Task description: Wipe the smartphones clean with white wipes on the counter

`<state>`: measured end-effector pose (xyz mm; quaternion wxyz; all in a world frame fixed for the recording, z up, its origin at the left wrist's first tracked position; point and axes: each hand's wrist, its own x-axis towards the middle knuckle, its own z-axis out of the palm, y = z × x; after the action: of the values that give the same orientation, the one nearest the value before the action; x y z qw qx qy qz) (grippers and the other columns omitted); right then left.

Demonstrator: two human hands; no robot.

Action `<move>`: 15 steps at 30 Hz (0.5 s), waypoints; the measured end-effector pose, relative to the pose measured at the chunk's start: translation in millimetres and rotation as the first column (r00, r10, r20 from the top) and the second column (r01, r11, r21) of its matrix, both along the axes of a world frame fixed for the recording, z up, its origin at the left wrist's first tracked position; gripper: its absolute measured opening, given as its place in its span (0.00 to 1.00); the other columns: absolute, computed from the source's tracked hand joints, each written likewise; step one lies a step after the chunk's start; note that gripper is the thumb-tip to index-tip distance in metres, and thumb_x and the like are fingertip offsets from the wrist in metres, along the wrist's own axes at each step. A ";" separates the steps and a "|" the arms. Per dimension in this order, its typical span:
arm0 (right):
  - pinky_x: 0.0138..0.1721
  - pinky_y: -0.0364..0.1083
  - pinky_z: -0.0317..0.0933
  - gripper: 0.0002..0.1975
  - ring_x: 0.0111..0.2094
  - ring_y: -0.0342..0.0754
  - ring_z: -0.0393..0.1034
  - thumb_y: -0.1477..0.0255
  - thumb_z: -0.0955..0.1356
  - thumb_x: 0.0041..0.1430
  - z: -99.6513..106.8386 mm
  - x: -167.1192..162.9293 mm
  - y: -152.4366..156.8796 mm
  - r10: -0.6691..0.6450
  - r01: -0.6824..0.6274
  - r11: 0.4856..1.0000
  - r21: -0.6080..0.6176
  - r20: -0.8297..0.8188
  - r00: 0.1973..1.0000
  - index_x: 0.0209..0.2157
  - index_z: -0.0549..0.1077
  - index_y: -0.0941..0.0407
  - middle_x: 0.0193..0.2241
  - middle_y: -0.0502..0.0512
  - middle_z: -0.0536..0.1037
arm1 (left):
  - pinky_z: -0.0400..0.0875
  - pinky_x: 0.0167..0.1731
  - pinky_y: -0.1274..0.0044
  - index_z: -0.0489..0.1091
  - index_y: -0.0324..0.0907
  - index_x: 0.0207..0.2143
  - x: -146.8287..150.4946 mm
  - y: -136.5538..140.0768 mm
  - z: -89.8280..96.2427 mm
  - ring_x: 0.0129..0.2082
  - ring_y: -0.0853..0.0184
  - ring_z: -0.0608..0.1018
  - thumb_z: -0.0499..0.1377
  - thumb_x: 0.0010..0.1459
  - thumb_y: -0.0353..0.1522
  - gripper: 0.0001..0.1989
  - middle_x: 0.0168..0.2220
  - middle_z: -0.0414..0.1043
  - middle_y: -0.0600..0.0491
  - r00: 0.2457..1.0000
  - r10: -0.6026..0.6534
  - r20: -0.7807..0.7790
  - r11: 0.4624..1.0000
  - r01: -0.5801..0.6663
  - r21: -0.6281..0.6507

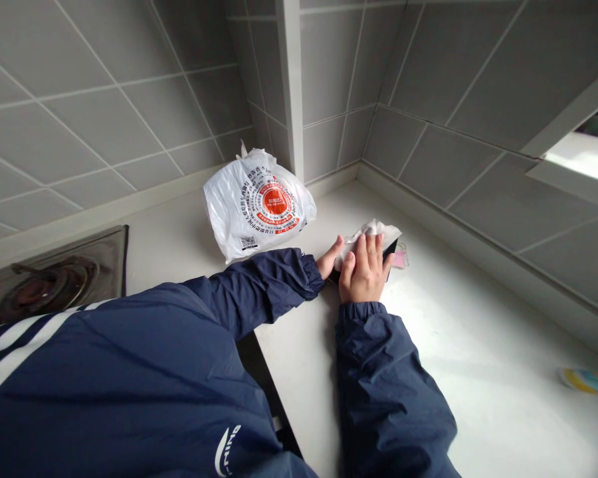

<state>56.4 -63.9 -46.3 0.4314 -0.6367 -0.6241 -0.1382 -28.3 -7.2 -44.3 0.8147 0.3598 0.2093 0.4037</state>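
In the head view, a crumpled white tissue (389, 231) lies over a flat black object (391, 251), most of which is covered, so its kind does not show. My right hand (363, 275) presses the tissue down against it, fingers close together and thumb a little apart. At the object's left edge is my left hand (329, 259), closed on that side with the thumb on top; its other fingers are hidden. A small pink item (399, 258) sticks out on the right, beside or under the black object.
A white plastic bag (234, 222) with red and black print stands on the white countertop (478, 332). A gas stove (54, 279) is at the left. Grey tiled walls meet behind. A colourful packet (591, 382) lies at the far right.
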 end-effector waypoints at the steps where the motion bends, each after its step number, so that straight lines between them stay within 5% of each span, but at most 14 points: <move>1: 0.69 0.66 0.44 0.28 0.72 0.60 0.52 0.66 0.58 0.71 -0.2 0.4 0.4 -0.024 0.024 1.000 -0.006 -0.003 1.000 0.68 0.62 0.63 0.67 0.70 0.65 | 0.45 0.72 0.69 0.68 0.36 0.64 -1.4 -2.5 -1.0 0.68 0.61 0.65 0.47 0.69 0.50 0.33 0.60 0.72 0.43 1.000 -0.003 0.000 1.000 0.003 0.027; 7: 0.69 0.69 0.41 0.33 0.73 0.64 0.45 0.63 0.59 0.70 -0.5 0.6 1.2 -0.023 0.023 1.000 -0.016 0.034 0.999 0.71 0.54 0.63 0.69 0.72 0.59 | 0.42 0.72 0.72 0.73 0.37 0.60 -8.8 -6.1 -5.7 0.72 0.60 0.57 0.59 0.63 0.49 0.32 0.63 0.69 0.45 1.000 -0.005 0.006 0.989 0.004 0.150; 15: 0.70 0.71 0.33 0.24 0.69 0.58 0.58 0.67 0.59 0.71 2.4 -3.0 -0.7 0.068 -0.067 0.997 -0.031 0.009 0.998 0.65 0.67 0.55 0.64 0.63 0.70 | 0.42 0.72 0.70 0.69 0.32 0.63 -0.8 2.7 -3.5 0.69 0.61 0.63 0.44 0.71 0.47 0.33 0.61 0.70 0.40 1.000 0.000 0.016 0.997 -0.001 0.074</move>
<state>53.4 -64.6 -43.9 0.4228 -0.6210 -0.6495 -0.1172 -29.1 -4.5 -47.8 0.8022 0.3865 0.1879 0.4144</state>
